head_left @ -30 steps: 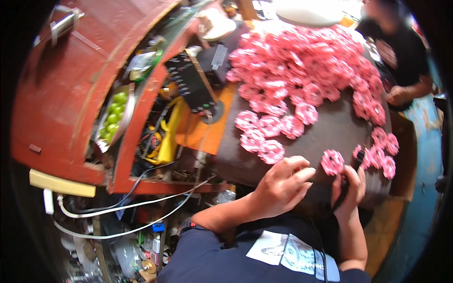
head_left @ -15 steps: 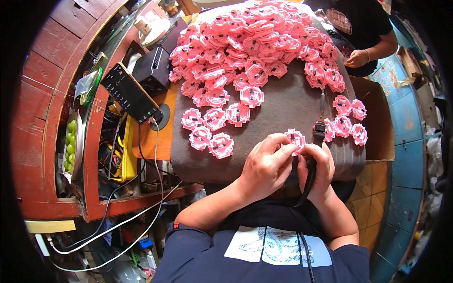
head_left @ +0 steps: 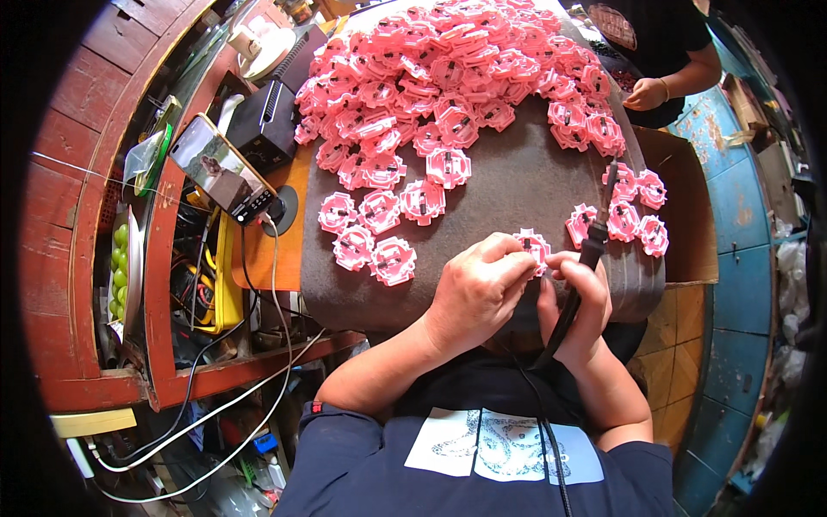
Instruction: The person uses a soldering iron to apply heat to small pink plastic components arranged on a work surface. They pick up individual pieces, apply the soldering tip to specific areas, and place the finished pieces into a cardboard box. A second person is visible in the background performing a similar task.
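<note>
My left hand (head_left: 482,284) pinches a pink plastic part (head_left: 533,246) at its left side, just above the mat's near edge. The part has a scalloped outline with a small dark piece inside. My right hand (head_left: 579,302) has a soldering iron (head_left: 593,244) with a black handle lying along it, its barrel pointing away from me. The thumb and forefinger of that hand come up to the right edge of the same pink part; whether they touch it or hold something tiny is unclear. A black cable runs from the iron down across my shirt.
A big heap of pink parts (head_left: 431,77) covers the far side of the grey mat (head_left: 500,172). Smaller groups lie left and right. A phone (head_left: 221,170) stands on the left, near a black box (head_left: 263,125). Across from me, a co-worker's hand (head_left: 646,93) shows beyond a cardboard box (head_left: 689,207).
My right thumb and forefinger have shifted slightly at the part, and the iron has tilted to a steeper angle. The phone screen went from dark to a picture. The view has shifted a little.
</note>
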`<move>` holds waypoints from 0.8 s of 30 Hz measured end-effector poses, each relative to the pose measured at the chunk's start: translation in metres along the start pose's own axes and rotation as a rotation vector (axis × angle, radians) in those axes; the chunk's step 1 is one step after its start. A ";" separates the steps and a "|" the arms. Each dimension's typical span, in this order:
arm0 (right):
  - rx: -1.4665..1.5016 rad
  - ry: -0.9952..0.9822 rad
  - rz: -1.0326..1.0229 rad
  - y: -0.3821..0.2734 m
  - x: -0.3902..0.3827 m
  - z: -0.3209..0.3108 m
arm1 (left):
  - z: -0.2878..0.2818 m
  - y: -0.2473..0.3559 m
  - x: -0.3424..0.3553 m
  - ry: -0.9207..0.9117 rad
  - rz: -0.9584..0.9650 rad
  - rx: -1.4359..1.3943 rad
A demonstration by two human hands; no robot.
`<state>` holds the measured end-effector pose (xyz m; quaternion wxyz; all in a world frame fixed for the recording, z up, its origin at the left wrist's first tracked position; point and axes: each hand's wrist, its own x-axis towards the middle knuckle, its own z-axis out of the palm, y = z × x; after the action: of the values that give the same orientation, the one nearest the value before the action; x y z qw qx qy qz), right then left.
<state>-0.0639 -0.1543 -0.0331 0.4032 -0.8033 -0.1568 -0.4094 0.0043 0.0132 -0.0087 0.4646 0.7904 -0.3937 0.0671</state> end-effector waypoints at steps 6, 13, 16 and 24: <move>-0.106 -0.127 -0.179 0.000 -0.002 -0.008 | -0.002 0.004 0.003 0.011 0.023 -0.037; -0.164 -0.111 -0.171 0.002 -0.005 -0.003 | 0.002 0.001 -0.001 0.034 -0.037 -0.049; -0.162 -0.117 -0.168 0.002 -0.005 -0.001 | 0.001 0.003 -0.001 0.049 -0.065 -0.072; -0.166 -0.156 -0.136 0.000 -0.001 -0.006 | 0.002 0.008 0.002 0.034 -0.043 -0.034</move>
<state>-0.0683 -0.1587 -0.0318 0.2931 -0.8508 -0.2073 -0.3836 -0.0003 0.0085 -0.0039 0.4860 0.7892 -0.3699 0.0639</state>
